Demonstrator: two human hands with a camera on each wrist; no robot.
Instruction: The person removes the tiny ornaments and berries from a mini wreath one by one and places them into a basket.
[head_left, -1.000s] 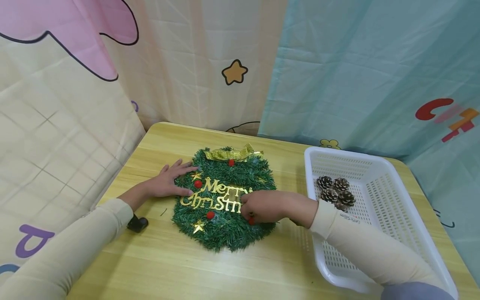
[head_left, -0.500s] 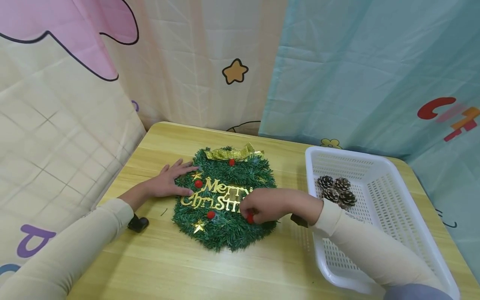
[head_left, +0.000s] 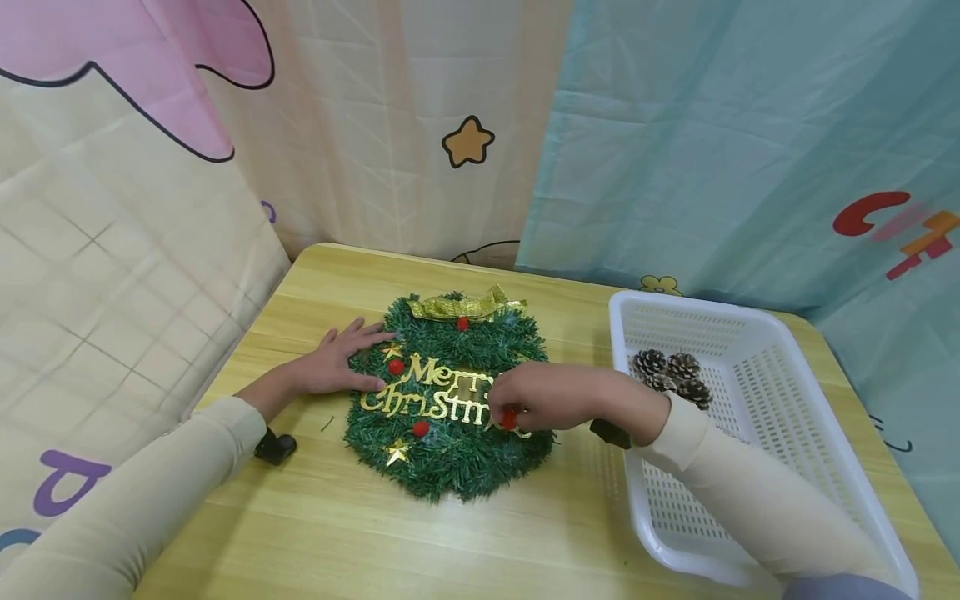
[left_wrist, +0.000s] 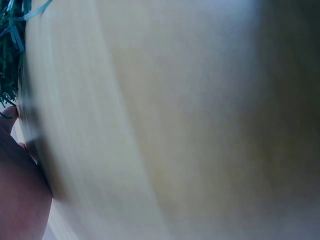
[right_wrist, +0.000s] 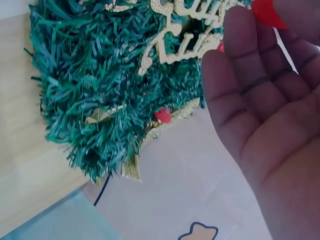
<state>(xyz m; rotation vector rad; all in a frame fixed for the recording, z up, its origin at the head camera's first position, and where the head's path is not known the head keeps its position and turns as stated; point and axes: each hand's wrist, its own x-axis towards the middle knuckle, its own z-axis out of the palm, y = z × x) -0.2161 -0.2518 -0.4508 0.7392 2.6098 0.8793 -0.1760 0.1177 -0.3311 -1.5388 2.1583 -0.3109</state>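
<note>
A green tinsel wreath [head_left: 450,475] lies on the table, carrying a gold "Merry Christmas" sign [head_left: 442,404], gold stars [head_left: 397,452], a gold bow [head_left: 457,308] and small red balls. My left hand [head_left: 333,362] rests with fingers spread on the wreath's left edge; only part of it shows in the left wrist view. Over the wreath's right side, my right hand [head_left: 543,396] pinches a small red ball [head_left: 509,419] between thumb and fingers. In the right wrist view this red ball [right_wrist: 268,12] shows at the fingertips, partly hidden by the thumb, above the wreath [right_wrist: 100,85].
To the right, a white plastic basket [head_left: 780,333] with slotted walls holds several pine cones [head_left: 682,367], and my right forearm reaches across it. Printed curtains [head_left: 360,125] hang behind the table [head_left: 337,517]. A dark wrist device [head_left: 276,448] sits below my left wrist.
My right hand has drawn up and to the right off the wreath's lower right, with the red ball moving in its fingers. The left hand has stayed in place.
</note>
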